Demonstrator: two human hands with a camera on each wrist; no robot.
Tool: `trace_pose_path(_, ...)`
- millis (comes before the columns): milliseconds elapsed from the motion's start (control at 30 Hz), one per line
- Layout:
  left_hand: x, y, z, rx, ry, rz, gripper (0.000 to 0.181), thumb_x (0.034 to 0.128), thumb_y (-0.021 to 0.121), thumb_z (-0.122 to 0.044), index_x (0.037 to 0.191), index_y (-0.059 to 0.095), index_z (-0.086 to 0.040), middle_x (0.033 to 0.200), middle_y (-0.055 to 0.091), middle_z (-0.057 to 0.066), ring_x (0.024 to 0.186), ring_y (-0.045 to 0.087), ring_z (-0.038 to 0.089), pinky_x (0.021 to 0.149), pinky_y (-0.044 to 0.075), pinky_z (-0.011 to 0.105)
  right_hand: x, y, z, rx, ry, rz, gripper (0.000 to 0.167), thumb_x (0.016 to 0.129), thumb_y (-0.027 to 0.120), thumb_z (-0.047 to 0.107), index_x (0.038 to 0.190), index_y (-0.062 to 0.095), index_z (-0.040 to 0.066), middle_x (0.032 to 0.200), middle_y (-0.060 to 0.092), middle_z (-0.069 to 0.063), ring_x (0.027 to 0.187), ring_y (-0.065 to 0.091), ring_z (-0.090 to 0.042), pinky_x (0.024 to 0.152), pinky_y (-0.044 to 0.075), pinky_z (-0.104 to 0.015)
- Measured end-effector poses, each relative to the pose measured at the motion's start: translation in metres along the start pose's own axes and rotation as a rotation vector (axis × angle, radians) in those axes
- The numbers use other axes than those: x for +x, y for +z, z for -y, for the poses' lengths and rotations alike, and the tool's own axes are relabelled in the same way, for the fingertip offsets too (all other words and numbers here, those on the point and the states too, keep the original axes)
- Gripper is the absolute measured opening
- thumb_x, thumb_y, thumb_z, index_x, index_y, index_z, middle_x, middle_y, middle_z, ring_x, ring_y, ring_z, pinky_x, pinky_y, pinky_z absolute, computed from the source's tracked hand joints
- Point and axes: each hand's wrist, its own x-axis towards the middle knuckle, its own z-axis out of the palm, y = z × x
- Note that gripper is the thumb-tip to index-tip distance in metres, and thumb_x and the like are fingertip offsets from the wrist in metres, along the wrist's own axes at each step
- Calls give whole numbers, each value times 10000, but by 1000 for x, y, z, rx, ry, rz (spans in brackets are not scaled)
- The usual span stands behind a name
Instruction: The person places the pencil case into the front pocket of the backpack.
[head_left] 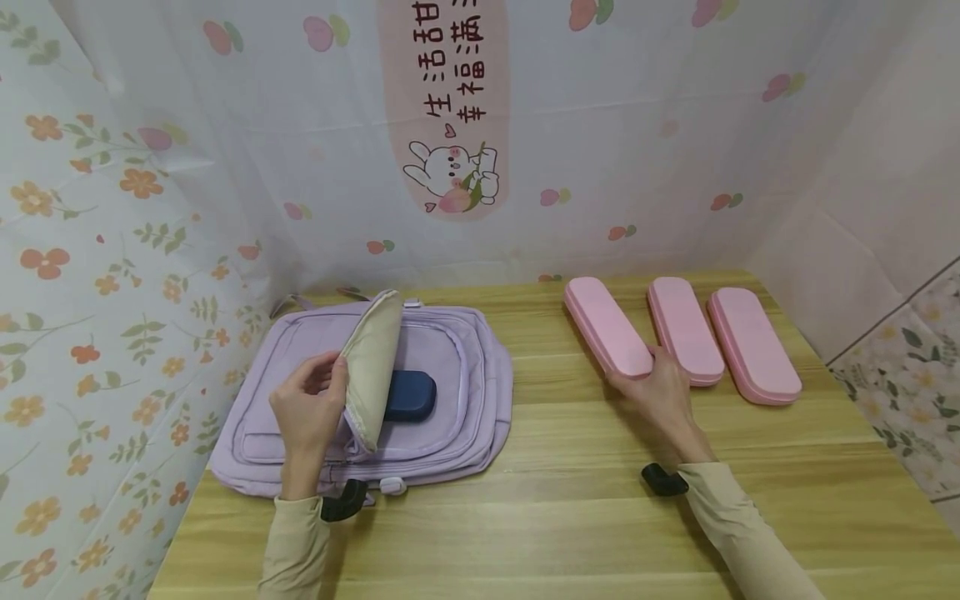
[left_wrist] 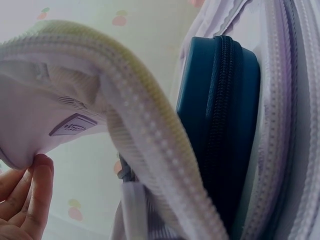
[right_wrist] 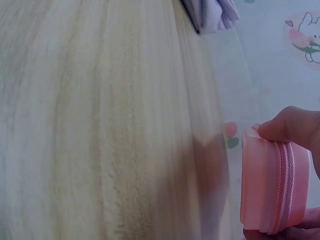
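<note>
A light purple backpack [head_left: 262, 375] lies flat on the table, its front pocket unzipped. My left hand [head_left: 309, 404] pinches the edge of the pocket flap [head_left: 372, 367] and holds it raised, showing its cream lining. Inside the pocket sits a dark blue zippered case [head_left: 411, 396], partly hidden by the flap; the left wrist view shows the case's zipper [left_wrist: 222, 90]. On the right, my right hand [head_left: 660, 392] grips the near end of the leftmost pink zippered pencil case [head_left: 606, 325]. In the right wrist view, thumb and fingers hold that pink case [right_wrist: 272, 185] across its end.
Two more pink cases, the middle one [head_left: 684, 329] and the rightmost one [head_left: 753, 346], lie beside the held one. The wooden table [head_left: 525, 533] meets a patterned curtain [head_left: 637, 150] at the back and a floral curtain [head_left: 97, 333] at the left.
</note>
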Motion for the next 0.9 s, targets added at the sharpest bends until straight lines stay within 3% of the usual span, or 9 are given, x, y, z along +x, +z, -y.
trace_pose_path(600,0,-1,2,-1,15,11,119,893,697,-3,947,762,81,806,736,249,647,602,-118,647,511,39,-1,1,33,23,-55,38,749,750,845,260,1309,550,-143,1216,645,-347,1066,648,-469,881,551,-566)
trace_pose_path(833,-1,-2,-32,-21,38,6,88,854,669,132,911,714,181,778,701,318,628,581,-106,633,494,28,-2,4,47,29,-92,55,732,739,843,232,1310,553,-123,1222,643,-331,1081,638,-455,908,531,-560)
trace_pose_path(900,-1,-1,-25,-16,43,4,88,856,675,121,913,720,171,775,704,310,626,578,-105,629,491,28,-3,5,49,39,-98,73,732,742,841,225,1312,547,-129,1228,636,-334,1093,627,-452,923,522,-557)
